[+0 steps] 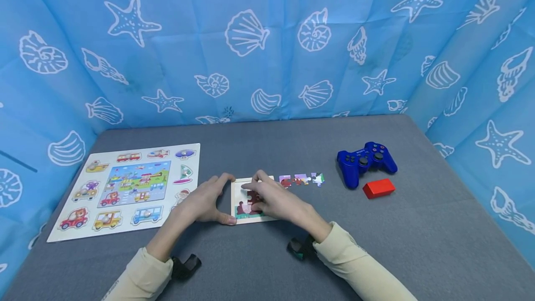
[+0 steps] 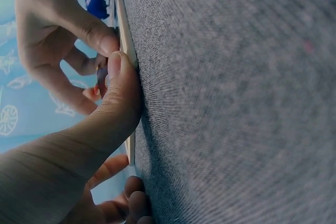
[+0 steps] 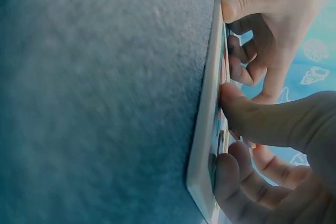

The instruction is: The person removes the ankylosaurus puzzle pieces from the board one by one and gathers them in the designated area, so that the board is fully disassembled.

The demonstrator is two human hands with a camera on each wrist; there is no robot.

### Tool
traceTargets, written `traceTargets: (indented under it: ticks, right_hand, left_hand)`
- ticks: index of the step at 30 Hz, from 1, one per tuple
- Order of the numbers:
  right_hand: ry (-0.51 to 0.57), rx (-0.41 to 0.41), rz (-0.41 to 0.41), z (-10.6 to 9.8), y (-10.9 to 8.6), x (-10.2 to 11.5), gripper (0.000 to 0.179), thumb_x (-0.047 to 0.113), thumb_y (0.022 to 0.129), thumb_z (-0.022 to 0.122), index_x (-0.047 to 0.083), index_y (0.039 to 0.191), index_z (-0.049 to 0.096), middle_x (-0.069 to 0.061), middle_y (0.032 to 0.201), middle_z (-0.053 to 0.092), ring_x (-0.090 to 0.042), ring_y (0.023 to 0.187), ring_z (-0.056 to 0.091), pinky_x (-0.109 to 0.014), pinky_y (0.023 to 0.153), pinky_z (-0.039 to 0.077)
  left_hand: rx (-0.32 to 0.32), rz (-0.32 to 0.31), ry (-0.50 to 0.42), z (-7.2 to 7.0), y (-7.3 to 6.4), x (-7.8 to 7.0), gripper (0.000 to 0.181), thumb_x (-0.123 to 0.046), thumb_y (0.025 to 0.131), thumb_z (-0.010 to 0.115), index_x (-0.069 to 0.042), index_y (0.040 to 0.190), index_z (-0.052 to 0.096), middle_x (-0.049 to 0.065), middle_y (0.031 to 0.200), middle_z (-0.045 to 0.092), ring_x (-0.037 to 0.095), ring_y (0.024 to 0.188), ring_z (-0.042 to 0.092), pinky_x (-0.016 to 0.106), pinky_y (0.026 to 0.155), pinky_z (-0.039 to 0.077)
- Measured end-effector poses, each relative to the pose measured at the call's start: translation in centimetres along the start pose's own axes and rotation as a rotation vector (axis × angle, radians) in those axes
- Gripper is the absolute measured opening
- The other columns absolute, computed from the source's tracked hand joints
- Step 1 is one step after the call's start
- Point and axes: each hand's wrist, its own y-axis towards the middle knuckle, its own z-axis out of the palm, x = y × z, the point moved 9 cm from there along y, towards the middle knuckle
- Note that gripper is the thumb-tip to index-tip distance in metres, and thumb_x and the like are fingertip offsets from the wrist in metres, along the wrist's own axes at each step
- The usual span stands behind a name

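Observation:
A small wooden jigsaw tray lies flat on the table, its inside partly filled with brown, pink and green pieces. My left hand holds the tray at its left side, the thumb at the near corner and the index finger by the far one. Over the tray, my right hand pinches a dark jigsaw piece between thumb and fingers, low against the picture. Much of that piece and the tray's right part are hidden by the right hand. Bare pale wood shows at the tray's upper left.
Several loose jigsaw pieces lie in a row just beyond the right hand. To the left is a large vehicle puzzle board. A blue game controller and a red block lie at the right. A blue curtain hangs behind the table.

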Motion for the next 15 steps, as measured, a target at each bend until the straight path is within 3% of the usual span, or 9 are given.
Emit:
traceTargets:
  ticks: [5, 15]
  right_hand:
    - [0.002, 0.013, 0.012, -0.11, -0.16, -0.07, 0.042, 0.001, 0.093, 0.072, -0.002, 0.134, 0.065, -0.009, 0.111, 0.052, -0.014, 0.088, 0.048, -0.022, 0.075, 0.045]
    - [-0.058, 0.012, 0.009, -0.43, -0.34, -0.11, 0.033, 0.006, 0.093, 0.074, 0.004, 0.126, 0.071, -0.008, 0.111, 0.057, -0.013, 0.083, 0.049, -0.02, 0.069, 0.043]
  left_hand:
    - [-0.002, -0.007, 0.002, -0.01, 0.0, 0.0, 0.101, -0.047, 0.067, 0.095, -0.017, 0.147, 0.041, 0.015, 0.118, 0.06, 0.029, 0.107, 0.063, 0.052, 0.093, 0.051]
    - [-0.011, 0.004, 0.006, -0.02, 0.01, -0.01, 0.101, -0.046, 0.067, 0.095, -0.016, 0.148, 0.041, 0.016, 0.118, 0.061, 0.029, 0.106, 0.063, 0.051, 0.092, 0.052]
